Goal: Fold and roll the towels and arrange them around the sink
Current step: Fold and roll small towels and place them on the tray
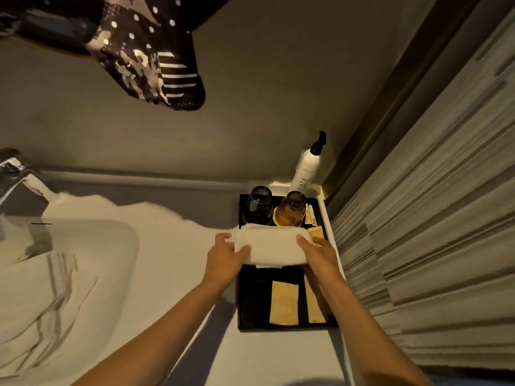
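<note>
While hands (274, 254) grip, towel (269, 246) seemingly lies left-right.

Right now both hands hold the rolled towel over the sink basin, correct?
Not the basin. In the head view, the left hand and right hand hold the rolled towel over the black tray, right of the sink.

Print on the pump bottle (306, 169) — too small, unreadable.

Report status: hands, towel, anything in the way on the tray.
Left hand and right hand grip the ends of the rolled towel. Towel sits across the black tray. Two glasses close behind it; sachets in front.
</note>
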The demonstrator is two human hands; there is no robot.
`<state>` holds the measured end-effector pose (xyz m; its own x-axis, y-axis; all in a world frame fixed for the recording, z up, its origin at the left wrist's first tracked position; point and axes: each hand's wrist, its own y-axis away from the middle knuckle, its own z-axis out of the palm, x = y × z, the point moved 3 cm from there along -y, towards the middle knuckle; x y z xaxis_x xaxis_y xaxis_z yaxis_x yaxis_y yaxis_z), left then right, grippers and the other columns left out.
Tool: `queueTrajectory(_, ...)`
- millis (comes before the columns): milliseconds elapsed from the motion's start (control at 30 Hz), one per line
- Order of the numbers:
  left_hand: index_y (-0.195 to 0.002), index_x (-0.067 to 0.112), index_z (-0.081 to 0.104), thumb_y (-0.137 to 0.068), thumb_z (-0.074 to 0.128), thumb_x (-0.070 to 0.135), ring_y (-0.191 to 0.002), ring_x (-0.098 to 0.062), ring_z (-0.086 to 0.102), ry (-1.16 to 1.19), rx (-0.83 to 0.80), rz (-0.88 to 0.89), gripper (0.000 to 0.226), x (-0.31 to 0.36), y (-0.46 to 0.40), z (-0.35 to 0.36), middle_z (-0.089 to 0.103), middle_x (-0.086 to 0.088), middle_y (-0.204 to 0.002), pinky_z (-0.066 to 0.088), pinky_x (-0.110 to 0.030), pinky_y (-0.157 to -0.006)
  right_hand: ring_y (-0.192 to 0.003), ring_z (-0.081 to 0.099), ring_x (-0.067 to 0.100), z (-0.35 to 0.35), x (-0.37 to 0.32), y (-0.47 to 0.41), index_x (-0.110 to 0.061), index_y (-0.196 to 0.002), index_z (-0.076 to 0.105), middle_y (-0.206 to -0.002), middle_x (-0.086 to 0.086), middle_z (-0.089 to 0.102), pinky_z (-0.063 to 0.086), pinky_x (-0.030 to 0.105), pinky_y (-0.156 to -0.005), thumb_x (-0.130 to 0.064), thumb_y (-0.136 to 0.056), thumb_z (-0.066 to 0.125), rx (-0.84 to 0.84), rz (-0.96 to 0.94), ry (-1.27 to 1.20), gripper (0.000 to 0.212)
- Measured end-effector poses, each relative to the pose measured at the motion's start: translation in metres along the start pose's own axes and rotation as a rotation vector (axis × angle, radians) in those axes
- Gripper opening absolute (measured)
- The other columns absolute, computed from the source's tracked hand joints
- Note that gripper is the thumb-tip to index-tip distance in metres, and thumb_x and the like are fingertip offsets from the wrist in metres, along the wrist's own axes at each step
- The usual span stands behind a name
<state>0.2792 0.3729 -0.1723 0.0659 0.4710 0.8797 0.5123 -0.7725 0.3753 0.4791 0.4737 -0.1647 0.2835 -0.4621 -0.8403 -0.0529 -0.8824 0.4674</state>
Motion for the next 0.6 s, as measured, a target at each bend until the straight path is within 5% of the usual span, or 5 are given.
queueTrajectory(100,-0.123,0.014,0.053,-0.094,0.059,0.026,-0.107,-0.021,0.054,-0.518,0.183,0.487,0.032,0.012,-0.002,0.003,0.056,-0.004,-0.122,0.047,-0.032,-0.089,-0.11,0.058,0.026,-0.003,-0.001,-0.01,-0.011,-0.125,0.053,-0.123,0.007,0.06,0.05,0.036,-0.088,-0.033,-0.093,0.06,0.15,-0.308,0.371,0.04)
queueTrajectory(200,-0.128,0.018,0.054,-0.095,0.052,0.028,-0.122,-0.023,0.051,-0.903,-0.068,0.792,0.035,0.005,0.001,0.032,0.053,-0.003,-0.135,0.04,-0.036,-0.104,-0.119,0.053,0.024,0.014,0.013,0.001,-0.016,-0.12,0.061,-0.127,0.004,0.06,0.049,0.039,-0.094,-0.024,-0.091,0.057,0.089,-0.664,0.777,0.031)
queueTrajectory(300,-0.154,0.016,0.022,-0.101,0.038,0.033,-0.15,-0.026,0.013,-1.165,-0.303,0.734,0.058,-0.011,-0.007,0.057,0.016,-0.006,-0.163,0.009,-0.043,-0.122,-0.142,0.033,0.03,0.033,0.021,0.006,-0.018,-0.134,0.056,-0.148,0.007,0.047,0.027,0.052,-0.115,-0.023,-0.083,0.063,0.037,-0.828,1.184,0.051)
queueTrajectory(400,-0.157,0.017,0.005,-0.104,0.033,0.036,-0.151,-0.023,-0.002,-1.276,-0.403,0.612,0.062,-0.016,-0.021,0.061,0.001,-0.004,-0.165,-0.002,-0.042,-0.121,-0.15,0.01,0.028,0.041,0.022,0.001,-0.02,-0.148,0.035,-0.16,0.003,0.027,0.006,0.057,-0.118,-0.026,-0.087,0.057,-0.155,-0.653,1.358,0.064)
queueTrajectory(600,-0.14,0.013,0.045,-0.092,0.053,0.026,-0.138,-0.027,0.037,-1.058,-0.313,0.835,0.051,0.006,-0.023,0.028,0.048,-0.008,-0.144,0.022,-0.042,-0.119,-0.141,0.034,0.031,0.066,-0.013,0.022,-0.013,-0.125,0.06,-0.134,0.007,0.059,0.02,0.054,-0.117,-0.021,-0.083,0.053,-0.025,-0.799,1.228,0.043)
